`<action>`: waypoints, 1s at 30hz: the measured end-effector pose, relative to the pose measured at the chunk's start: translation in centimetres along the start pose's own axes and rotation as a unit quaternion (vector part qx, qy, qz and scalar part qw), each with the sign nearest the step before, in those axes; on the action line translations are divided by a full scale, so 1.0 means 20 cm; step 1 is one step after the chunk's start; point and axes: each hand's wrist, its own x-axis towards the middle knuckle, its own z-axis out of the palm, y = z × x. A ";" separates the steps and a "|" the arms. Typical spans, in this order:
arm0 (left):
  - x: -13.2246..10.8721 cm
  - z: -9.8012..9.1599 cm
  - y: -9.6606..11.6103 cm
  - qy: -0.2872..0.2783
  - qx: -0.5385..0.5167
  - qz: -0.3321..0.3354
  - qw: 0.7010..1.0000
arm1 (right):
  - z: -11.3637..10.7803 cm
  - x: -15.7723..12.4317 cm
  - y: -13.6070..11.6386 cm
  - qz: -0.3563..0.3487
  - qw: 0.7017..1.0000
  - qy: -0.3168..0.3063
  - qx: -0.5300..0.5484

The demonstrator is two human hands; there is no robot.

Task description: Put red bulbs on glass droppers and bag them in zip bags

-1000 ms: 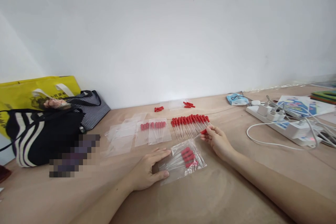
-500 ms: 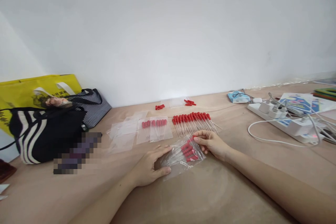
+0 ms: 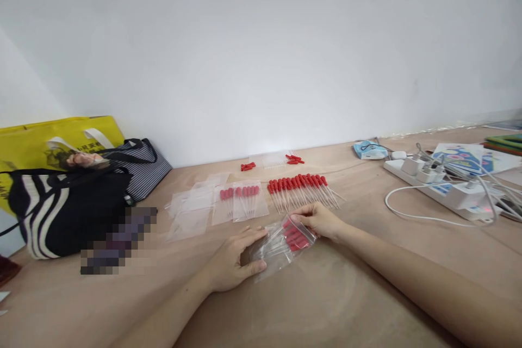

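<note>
A clear plastic bag [image 3: 271, 256] with several red-bulbed droppers [image 3: 297, 238] in it lies tilted on the table in front of me. My left hand [image 3: 231, 259] holds its left end, thumb on the near side and fingers on the far side. At the bag's upper right, my right hand [image 3: 320, 221] pinches the edge beside the red bulbs, its fingertips partly hidden. Just beyond, a row of loose droppers [image 3: 299, 185] lies with bulbs toward the wall. Left of that row are two overlapping bags of droppers [image 3: 244, 204].
Flat clear bags [image 3: 193, 206] overlap at the left of the filled ones. Red bulbs [image 3: 248, 166] lie near the wall. Black bag [image 3: 77, 212] and yellow bag [image 3: 61, 130] stand at left. Right are a power strip [image 3: 442, 193] with cables and a blue mask [image 3: 369, 149].
My right hand has shifted slightly left and inward over the bag's upper right edge, with its fingers curled closer to the bulbs. My left hand stays in place.
</note>
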 end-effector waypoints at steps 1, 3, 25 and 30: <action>0.00 0.00 0.01 0.002 0.000 0.002 1.000 | 0.01 0.00 0.00 -0.006 1.000 -0.004 0.010; 0.00 0.00 0.02 0.008 -0.001 0.007 1.000 | 0.02 0.01 0.02 -0.016 1.000 0.013 0.020; -0.01 0.00 0.02 0.003 0.019 0.040 0.999 | -0.10 -0.03 0.02 0.023 0.988 0.118 -0.092; 0.00 0.01 0.00 0.001 0.017 0.048 0.999 | -0.08 -0.05 0.03 0.000 0.983 0.095 -0.154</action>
